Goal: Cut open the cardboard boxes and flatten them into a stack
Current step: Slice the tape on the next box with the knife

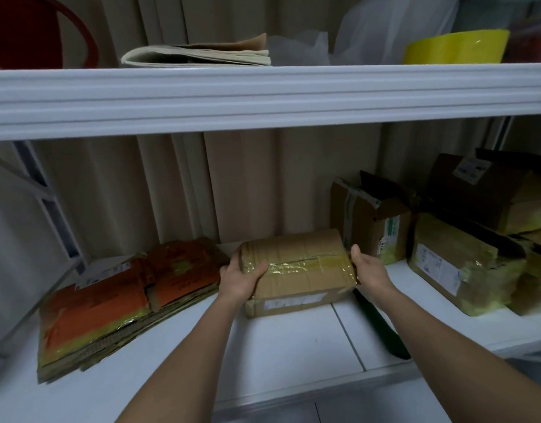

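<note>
Seemingly light and stiff, the box [296, 270] sits mid-shelf [293, 346]; my left hand [240, 277] and right hand [368, 268] clasp its taped, slippery ends.

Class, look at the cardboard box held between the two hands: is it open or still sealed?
Sealed. Glossy tape runs unbroken along the top seam of the box, and its flaps lie flat.
</note>
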